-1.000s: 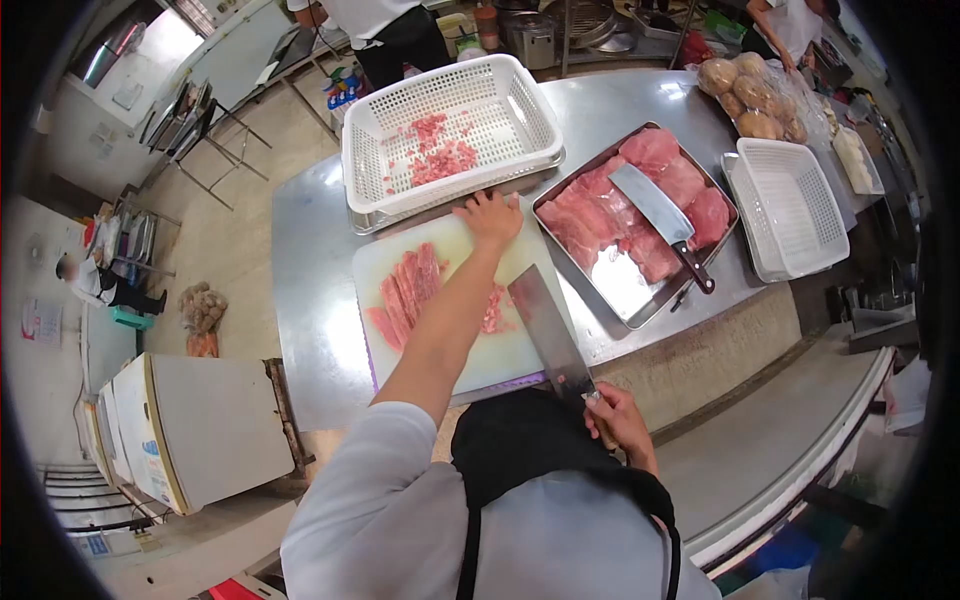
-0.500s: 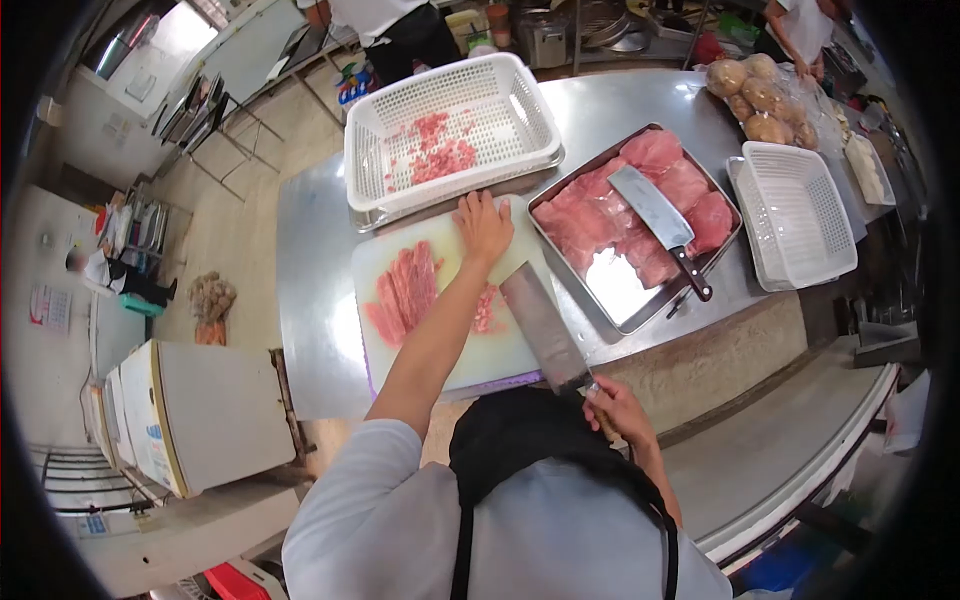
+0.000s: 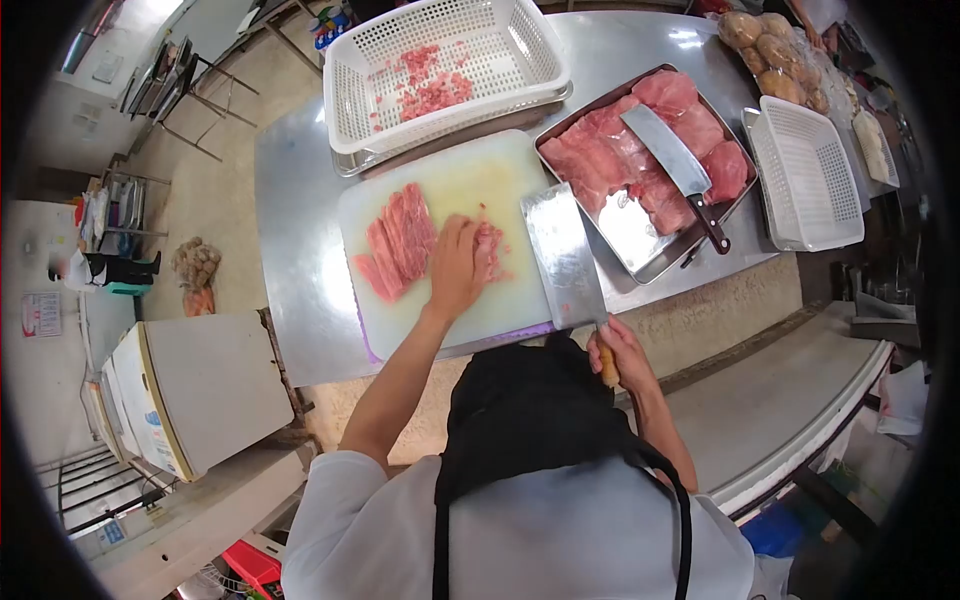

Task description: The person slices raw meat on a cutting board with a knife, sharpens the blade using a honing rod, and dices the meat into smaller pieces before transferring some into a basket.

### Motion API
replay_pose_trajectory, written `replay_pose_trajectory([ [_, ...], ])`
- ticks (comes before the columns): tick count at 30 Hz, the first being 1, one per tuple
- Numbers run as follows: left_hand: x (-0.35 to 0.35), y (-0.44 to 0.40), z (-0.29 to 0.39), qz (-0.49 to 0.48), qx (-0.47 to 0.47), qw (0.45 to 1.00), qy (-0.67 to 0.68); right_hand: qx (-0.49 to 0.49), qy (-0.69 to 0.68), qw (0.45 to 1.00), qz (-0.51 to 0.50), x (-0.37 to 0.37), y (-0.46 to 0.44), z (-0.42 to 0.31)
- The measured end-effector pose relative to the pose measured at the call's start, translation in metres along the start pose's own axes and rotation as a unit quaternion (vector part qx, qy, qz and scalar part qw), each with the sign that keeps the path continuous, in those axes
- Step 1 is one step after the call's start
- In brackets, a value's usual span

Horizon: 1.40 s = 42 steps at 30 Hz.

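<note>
My right hand [image 3: 622, 352] is wrapped round the wooden handle of a cleaver [image 3: 562, 255], its broad blade hanging over the right edge of the white cutting board [image 3: 400, 335]. On the board, my left hand [image 3: 457, 270] has its fingers bent together against a small heap of diced meat [image 3: 488, 245]; the fingertips are partly hidden. Just left of that hand lie several long strips of raw meat [image 3: 402, 235] side by side. To the board's right, a metal tray [image 3: 622, 225] holds large raw meat pieces [image 3: 590, 165], with a second knife [image 3: 668, 155] resting on top.
A white perforated basket [image 3: 345, 100] with diced meat in it stands behind the board. At the right are another white basket [image 3: 805, 180] and a bag of round brown produce [image 3: 775, 55]. A white freezer-like box [image 3: 220, 390] stands left of the metal table [image 3: 290, 230].
My left hand has come from the board's far edge toward me, onto the diced meat. The cleaver stays in my right hand, its blade turned more upright. The view has tilted down.
</note>
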State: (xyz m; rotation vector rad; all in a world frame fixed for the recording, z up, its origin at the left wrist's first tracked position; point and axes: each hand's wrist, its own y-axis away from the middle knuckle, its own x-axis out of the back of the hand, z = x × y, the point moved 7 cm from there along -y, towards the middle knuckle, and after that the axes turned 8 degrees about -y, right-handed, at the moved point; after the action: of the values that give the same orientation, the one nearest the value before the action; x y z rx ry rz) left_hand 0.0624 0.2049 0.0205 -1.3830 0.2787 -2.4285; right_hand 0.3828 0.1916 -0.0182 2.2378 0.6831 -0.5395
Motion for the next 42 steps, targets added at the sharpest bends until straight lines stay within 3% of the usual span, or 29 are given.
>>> replay_pose_trajectory([
  [1,0.000,0.011,0.004,-0.020,-0.009,0.999,0.027,0.002,0.004,1.000,0.004,-0.004,-0.005,0.001],
  [4,0.007,0.023,0.025,0.011,0.010,0.995,-0.095,0.000,0.012,1.000,0.017,-0.023,-0.022,0.001],
  [7,-0.008,0.007,0.024,-0.013,0.085,0.989,-0.120,0.004,0.016,1.000,0.024,-0.043,-0.043,0.011],
  [10,-0.020,-0.002,0.023,0.024,0.111,0.988,-0.105,-0.007,0.049,0.999,0.009,-0.079,-0.053,0.027],
  [13,-0.022,0.001,0.015,0.103,0.142,0.984,0.003,-0.007,0.088,0.996,-0.002,-0.108,-0.057,0.043],
  [20,-0.006,-0.010,0.009,0.161,0.161,0.969,0.098,0.012,0.042,0.999,-0.014,-0.137,-0.044,0.024],
  [24,0.063,-0.071,0.025,0.221,0.103,0.964,0.105,0.099,0.034,0.993,-0.060,-0.196,-0.044,-0.035],
  [26,0.123,-0.145,0.018,0.283,0.078,0.942,0.164,0.166,0.161,0.969,-0.083,-0.235,-0.068,-0.093],
  [27,0.134,-0.171,0.002,0.345,0.061,0.932,0.097,0.172,0.155,0.969,-0.090,-0.245,-0.074,-0.107],
  [29,0.147,-0.222,-0.043,0.333,0.118,0.930,0.105,0.183,0.141,0.968,-0.102,-0.256,-0.076,-0.121],
  [32,0.121,-0.260,-0.140,0.297,0.143,0.944,0.003,0.151,0.189,0.970,-0.024,-0.220,-0.064,-0.099],
  [33,0.126,-0.256,-0.145,0.346,0.107,0.931,-0.034,0.149,0.189,0.970,-0.020,-0.203,-0.060,-0.087],
  [34,0.132,-0.251,-0.148,0.385,0.046,0.922,0.010,0.149,0.189,0.971,-0.015,-0.180,-0.057,-0.071],
  [38,0.138,-0.190,-0.123,0.287,0.102,0.949,0.088,0.094,0.170,0.980,0.037,-0.110,-0.045,-0.036],
  [40,0.135,-0.149,-0.148,0.247,0.139,0.959,-0.021,0.073,0.186,0.977,0.075,-0.084,-0.040,-0.033],
  [42,0.141,-0.098,-0.193,0.273,0.143,0.945,-0.105,0.066,0.188,0.977,0.075,-0.062,-0.035,-0.035],
])
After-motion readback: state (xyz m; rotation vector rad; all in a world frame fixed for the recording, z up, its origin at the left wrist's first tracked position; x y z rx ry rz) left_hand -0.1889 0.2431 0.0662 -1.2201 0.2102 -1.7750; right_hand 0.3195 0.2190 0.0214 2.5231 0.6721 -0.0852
